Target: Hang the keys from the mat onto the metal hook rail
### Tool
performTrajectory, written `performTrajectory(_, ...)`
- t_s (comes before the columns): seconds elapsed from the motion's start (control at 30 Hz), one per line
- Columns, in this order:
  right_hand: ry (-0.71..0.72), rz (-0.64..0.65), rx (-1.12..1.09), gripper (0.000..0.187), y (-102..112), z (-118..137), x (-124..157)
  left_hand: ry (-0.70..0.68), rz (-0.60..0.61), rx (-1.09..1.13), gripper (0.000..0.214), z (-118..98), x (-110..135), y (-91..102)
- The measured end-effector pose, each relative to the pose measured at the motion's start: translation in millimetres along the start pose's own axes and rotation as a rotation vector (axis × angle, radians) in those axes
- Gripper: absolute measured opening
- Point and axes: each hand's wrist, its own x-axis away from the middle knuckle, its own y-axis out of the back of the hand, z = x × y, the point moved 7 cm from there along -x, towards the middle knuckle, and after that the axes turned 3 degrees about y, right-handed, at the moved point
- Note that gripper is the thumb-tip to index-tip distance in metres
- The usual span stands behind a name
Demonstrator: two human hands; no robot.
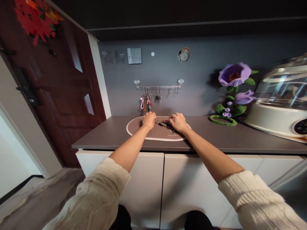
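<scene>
A bunch of keys [164, 123] with a metal ring lies low over a brown oval mat [137, 127] with a pale border. At the ring end, my left hand [149, 120] is closed, its fingers pinching the ring. From the other side my right hand [179, 122] curls its fingers over the dark end of the bunch; the exact grip is partly hidden. Just behind, more keys [146, 101] and a pink loop hang from a hook rail [159, 87] on the wall. A smaller set of keys [158, 97] hangs farther right on it.
The mat rests on a dark counter [100, 134] above white cabinet doors [141, 179]. To the right stand purple artificial flowers [235, 75] and a white appliance with a clear cover [280, 111]. A dark red door [69, 95] is at left, and a shelf [182, 24] overhangs the wall.
</scene>
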Motion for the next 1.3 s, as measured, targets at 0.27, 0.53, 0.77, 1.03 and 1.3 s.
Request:
performTrajectory(0.27,0.03,0.154,0.166,0.035,-14.2,12.9,0.5,0.012,-0.024,0.034,0.024,1.1,2.3,4.5)
performTrajectory(0.53,0.033,0.134,0.18,0.03,-9.3,16.9,2.5,0.031,-0.041,0.065,0.026,4.3,2.7,8.0)
performTrajectory(0.77,0.045,0.101,0.114,0.024,-5.4,17.8,4.7,0.046,-0.058,0.115,0.025,5.1,3.6,12.3)
performTrajectory(1.03,-0.071,0.022,-0.105,0.02,5.6,12.4,4.4,0.083,-0.102,0.218,0.023,9.4,-0.9,13.2)
performTrajectory(1.3,-0.144,0.002,-0.703,0.016,-5.7,-6.1,-3.8,0.15,-0.164,0.445,0.019,20.1,-8.8,13.0)
